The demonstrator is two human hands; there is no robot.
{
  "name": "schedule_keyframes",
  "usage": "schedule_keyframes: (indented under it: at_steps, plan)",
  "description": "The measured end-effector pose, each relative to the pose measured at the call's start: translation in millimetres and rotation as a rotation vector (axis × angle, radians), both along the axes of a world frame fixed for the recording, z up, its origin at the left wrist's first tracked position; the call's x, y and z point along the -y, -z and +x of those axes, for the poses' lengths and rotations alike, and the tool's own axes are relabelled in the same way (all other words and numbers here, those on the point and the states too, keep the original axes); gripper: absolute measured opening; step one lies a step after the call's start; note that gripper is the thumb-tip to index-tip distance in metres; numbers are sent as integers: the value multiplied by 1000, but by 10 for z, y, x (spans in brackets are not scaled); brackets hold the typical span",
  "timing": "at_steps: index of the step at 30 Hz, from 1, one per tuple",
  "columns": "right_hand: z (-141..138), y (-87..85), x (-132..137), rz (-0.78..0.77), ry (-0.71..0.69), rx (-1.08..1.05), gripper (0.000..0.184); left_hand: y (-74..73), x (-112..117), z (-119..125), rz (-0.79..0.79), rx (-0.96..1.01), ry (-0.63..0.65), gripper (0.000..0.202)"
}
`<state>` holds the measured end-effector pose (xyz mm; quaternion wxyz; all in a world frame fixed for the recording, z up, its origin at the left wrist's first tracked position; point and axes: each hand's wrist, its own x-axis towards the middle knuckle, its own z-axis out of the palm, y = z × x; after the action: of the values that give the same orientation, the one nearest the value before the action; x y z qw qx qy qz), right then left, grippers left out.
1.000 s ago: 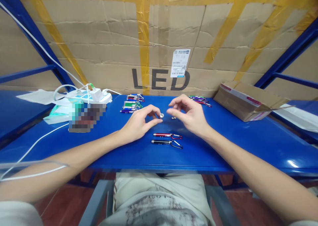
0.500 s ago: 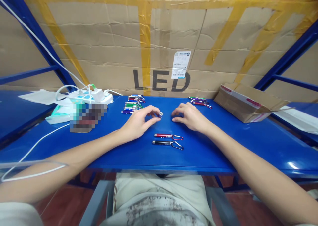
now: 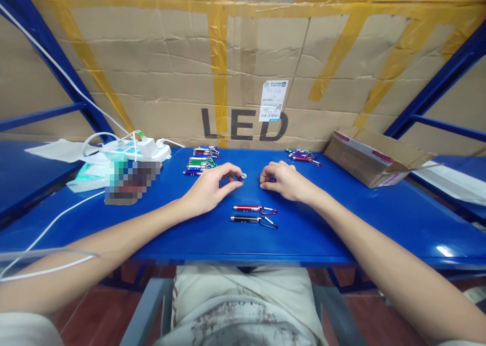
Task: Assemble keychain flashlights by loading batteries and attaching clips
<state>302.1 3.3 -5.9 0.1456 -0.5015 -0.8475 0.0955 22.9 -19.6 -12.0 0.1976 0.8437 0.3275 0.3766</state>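
Thumb and fingers of my left hand (image 3: 212, 186) pinch a small round silvery piece (image 3: 243, 176) with a dark part below it; its exact kind I cannot make out. Across a small gap, my right hand (image 3: 284, 180) is closed with curled fingers, and a tiny dark bit shows between them, too small to name. Nearer me lie a red penlight with a carabiner clip (image 3: 248, 209) and a black penlight with a carabiner clip (image 3: 246, 219), side by side. Behind my left hand is a row of colored penlights (image 3: 201, 162); more penlights (image 3: 301, 156) lie beyond my right hand.
A power strip (image 3: 152, 151) with white cables and a greenish-white packet (image 3: 89, 176) occupy the left, beside a blurred-out patch. An open cardboard box (image 3: 360, 158) stands at the right rear. A large taped carton (image 3: 170, 72) walls off the back of the blue table (image 3: 304, 239).
My right hand's fingers have curled in more, and a tiny dark bit now shows between them. My left hand keeps its pinch. The whole view has shifted slightly.
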Motion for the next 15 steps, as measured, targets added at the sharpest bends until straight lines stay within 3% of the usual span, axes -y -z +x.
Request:
schedule_keyframes:
  at_steps: [8,15]
  plan:
    - [-50,-21,117,88,-89,-39,8,15,-13,-6,18,7,10,17]
    - [-78,-23,79,46,-132,-548,14,-13,11,-3,20,6,-7,16]
